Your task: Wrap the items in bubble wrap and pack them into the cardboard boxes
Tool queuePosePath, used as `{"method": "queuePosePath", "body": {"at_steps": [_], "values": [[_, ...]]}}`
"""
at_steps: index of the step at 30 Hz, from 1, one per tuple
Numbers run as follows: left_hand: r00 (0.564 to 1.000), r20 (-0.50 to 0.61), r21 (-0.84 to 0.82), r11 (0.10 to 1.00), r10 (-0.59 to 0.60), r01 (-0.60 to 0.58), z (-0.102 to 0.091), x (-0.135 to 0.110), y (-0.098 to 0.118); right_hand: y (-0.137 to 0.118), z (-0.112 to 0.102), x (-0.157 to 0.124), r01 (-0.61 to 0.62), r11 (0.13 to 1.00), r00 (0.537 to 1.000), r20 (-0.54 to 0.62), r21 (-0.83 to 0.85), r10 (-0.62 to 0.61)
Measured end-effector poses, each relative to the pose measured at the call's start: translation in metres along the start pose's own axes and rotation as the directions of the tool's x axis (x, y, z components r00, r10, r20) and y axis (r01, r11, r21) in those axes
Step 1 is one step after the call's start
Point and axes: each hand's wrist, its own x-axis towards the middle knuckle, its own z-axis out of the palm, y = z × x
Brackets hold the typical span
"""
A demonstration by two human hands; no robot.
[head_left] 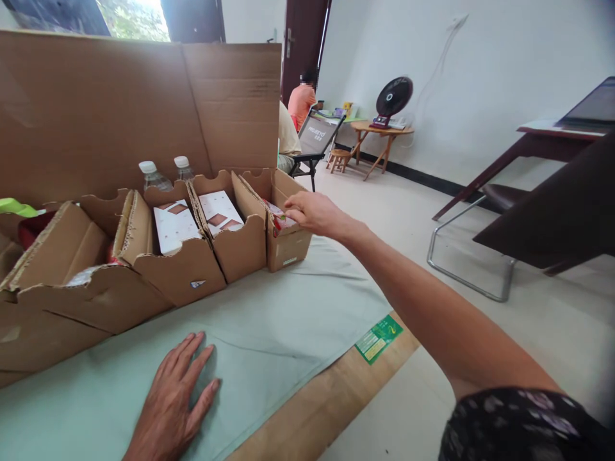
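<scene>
My right hand (312,212) reaches to the small cardboard box (288,250) at the right end of a row. Its fingers are closed at a shiny red-and-white packet (280,221) that lies at the mouth of that box; the fingertips partly cover it. My left hand (175,390) lies flat on the pale green cloth (269,333), fingers spread, holding nothing. To the left, two cardboard bins hold white boxes with brown patterns (176,225) (221,211).
A tall cardboard panel (120,109) stands behind the bins. Two white-capped bottles (152,176) stand behind them. Another bin (67,250) is at left. Beyond are a seated person (302,99), a folding chair (319,134), a fan (394,97) and a dark chair (542,211).
</scene>
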Motion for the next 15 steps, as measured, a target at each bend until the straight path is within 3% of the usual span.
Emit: {"method": "queuePosePath", "body": {"at_steps": [4,9,12,15], "values": [[1.000,0.002,-0.050,0.998,-0.029,0.029,0.001,-0.001,-0.001,0.000,-0.014,0.049,-0.019,0.998,0.988,0.155,-0.064,0.028],[0.999,-0.005,-0.111,0.992,-0.053,0.052,0.002,-0.001,-0.002,0.002,-0.017,0.054,0.021,0.993,0.956,0.292,-0.113,0.013],[0.998,-0.010,-0.133,0.990,-0.056,0.054,0.002,-0.001,-0.003,0.001,-0.009,0.050,-0.004,0.987,0.953,0.299,-0.158,0.051],[0.997,-0.014,-0.139,0.988,-0.072,0.069,0.003,-0.002,-0.004,-0.005,0.003,0.051,-0.024,0.984,0.972,0.226,-0.179,0.065]]}}
